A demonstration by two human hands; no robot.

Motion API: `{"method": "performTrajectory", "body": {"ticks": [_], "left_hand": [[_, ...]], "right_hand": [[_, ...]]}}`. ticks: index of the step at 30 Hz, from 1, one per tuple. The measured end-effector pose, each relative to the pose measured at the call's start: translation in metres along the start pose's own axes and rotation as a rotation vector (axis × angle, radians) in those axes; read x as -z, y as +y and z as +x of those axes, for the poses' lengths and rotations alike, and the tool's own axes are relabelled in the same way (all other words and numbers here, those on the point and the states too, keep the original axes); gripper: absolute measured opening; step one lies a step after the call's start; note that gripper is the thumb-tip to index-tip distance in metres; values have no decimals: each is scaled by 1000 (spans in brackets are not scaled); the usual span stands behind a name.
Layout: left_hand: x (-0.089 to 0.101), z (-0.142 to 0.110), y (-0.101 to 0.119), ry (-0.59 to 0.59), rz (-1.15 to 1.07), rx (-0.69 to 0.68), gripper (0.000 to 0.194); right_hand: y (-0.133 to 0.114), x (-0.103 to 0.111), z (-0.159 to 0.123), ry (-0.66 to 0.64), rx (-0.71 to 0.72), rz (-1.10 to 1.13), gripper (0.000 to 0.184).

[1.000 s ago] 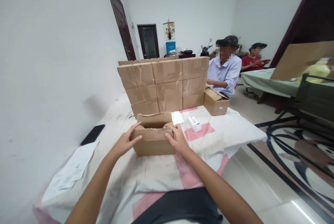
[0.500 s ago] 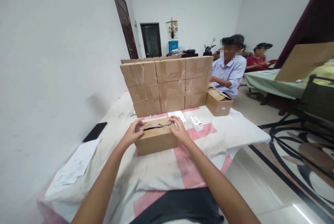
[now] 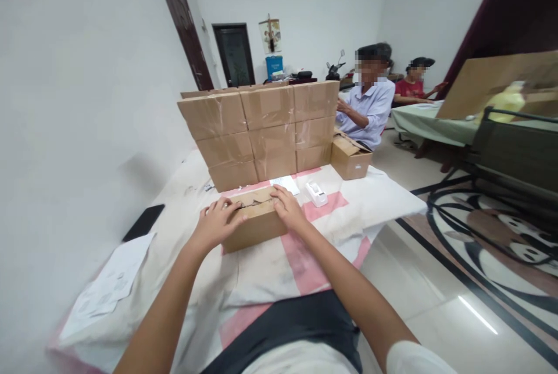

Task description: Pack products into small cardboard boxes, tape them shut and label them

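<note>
A small brown cardboard box [image 3: 255, 230] lies on the cloth-covered table in front of me. Its two top flaps are folded down and meet at a ragged, torn-looking seam. My left hand [image 3: 218, 223] grips the left end, thumb along the near top edge and fingers over the far side. At the right end, my right hand [image 3: 285, 208] holds the box with its fingers across the top flaps. What is inside the box is hidden. A white tape dispenser [image 3: 316, 194] stands to the right, and a white paper [image 3: 285, 184] lies just behind the box.
Stacked cardboard boxes [image 3: 268, 135] form a wall behind, with another box [image 3: 351, 156] at its right. A black phone-like slab [image 3: 143, 223] and paper sheets [image 3: 111, 281] lie left. A person in a light shirt [image 3: 368, 100] sits beyond; another person in red [image 3: 412, 86] sits farther right.
The raised flaps of the box have been folded down, closing its top. Both hands have stayed at its ends, the left now spread farther over the corner. The view has shifted slightly.
</note>
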State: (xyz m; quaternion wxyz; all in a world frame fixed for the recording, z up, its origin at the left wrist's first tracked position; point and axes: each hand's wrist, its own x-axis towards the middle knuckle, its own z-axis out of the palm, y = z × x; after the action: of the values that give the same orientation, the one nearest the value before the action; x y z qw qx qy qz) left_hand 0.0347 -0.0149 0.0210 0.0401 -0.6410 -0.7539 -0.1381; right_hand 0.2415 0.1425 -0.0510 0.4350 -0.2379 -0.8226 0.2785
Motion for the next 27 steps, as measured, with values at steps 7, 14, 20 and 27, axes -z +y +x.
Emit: {"method": "performTrajectory", "body": {"ticks": [7,14,20,27], "left_hand": [[-25,-4,-19,105,118,-59,64],[-34,-1,-22,164,93,-62,64],[-29,4,-26,140,-13,-34,58],[-1,55,-43,-80,89,-151,62]], "right_hand": [[-1,-9,-8,55,-35,109,40],[-3,-12,-14,76,-83,219,51],[-1,-18,-17,133,-103,273,54],[-1,-23,-17,166,-185,295,66]]}}
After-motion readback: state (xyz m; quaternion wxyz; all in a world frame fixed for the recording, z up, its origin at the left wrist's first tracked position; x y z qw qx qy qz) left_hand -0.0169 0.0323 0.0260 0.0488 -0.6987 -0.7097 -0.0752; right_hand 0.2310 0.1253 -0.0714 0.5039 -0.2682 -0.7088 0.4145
